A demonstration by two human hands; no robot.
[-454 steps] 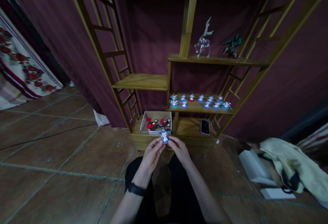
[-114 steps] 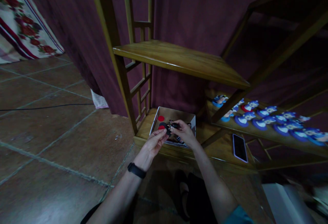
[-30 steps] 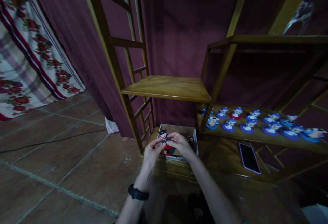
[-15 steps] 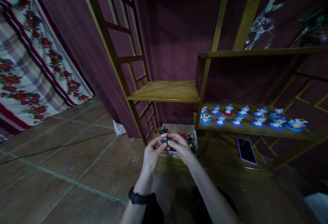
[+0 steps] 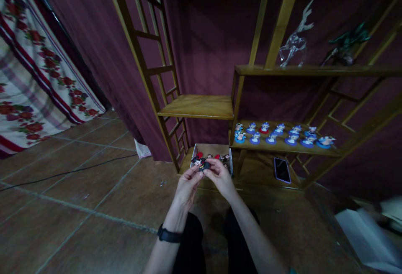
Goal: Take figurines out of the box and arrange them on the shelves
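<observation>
Between my two hands is a small figurine (image 5: pixel 199 163) with black hair, red and black clothing and a dark base. My left hand (image 5: pixel 188 184) pinches it from the left, its wrist wearing a black band. From the right, the fingers of my right hand (image 5: pixel 220 177) close on the base. The figurine is tilted, its head toward the left. Just behind my hands a white box (image 5: pixel 230 157) stands on the low shelf, with several more red and black figurines (image 5: pixel 223 158) in it. My hands hide part of the box's front.
On the middle shelf (image 5: pixel 234 143) at right stand several blue-and-white figurines (image 5: pixel 271 138). A phone (image 5: pixel 282 170) lies on the shelf below. Above are a clear deer ornament (image 5: pixel 295 46) and a dark green ornament (image 5: pixel 347 44). A black cable (image 5: pixel 78 167) crosses the tiled floor at left.
The figurine has gone from upright to tilted over to the left in my hands. My view has shifted, so more of the shelf's right side shows.
</observation>
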